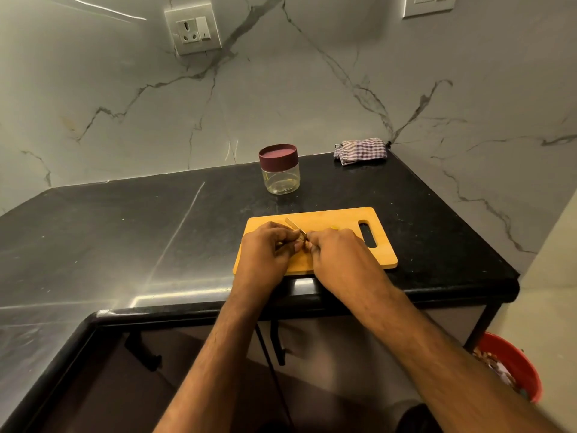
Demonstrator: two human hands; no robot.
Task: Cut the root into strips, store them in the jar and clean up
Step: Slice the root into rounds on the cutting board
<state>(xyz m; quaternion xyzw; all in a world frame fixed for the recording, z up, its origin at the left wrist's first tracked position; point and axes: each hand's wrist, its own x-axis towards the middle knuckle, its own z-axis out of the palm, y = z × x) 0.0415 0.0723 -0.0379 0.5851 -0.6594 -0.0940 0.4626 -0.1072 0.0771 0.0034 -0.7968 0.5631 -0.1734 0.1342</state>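
1. Head view showed both hands working together over the wooden cutting board (337, 218), which lay near the front edge of the black countertop (125, 232).
2. Left hand (265, 254) had its fingers curled, pinching the small root piece (302, 237) against the board's centre; most of the root was hidden by the fingers.
3. Right hand (338, 254) was closed around the knife handle, which could not be seen; the knife blade (295, 226) projected from the fist toward the board's far left.
4. Judged step: cutting the root into strips was in hand. No finished strips could be made out; a small yellowish scrap (334, 227) lay on the board just beyond the right hand.
5. Next move would call for a steady downward slice with the left fingertips kept back from the edge, since the piece was small and the hands were touching or nearly so.
6. Clear jar (280, 170) stood behind the board, apart from it, with its maroon lid (278, 153) on; it appeared empty, so it must be opened before storing.
7. Checked cloth (360, 151) lay folded behind and right of the board, against the wall.
8. Red bucket (515, 367) stood on the floor below and right of the board, holding scraps that could not be identified.
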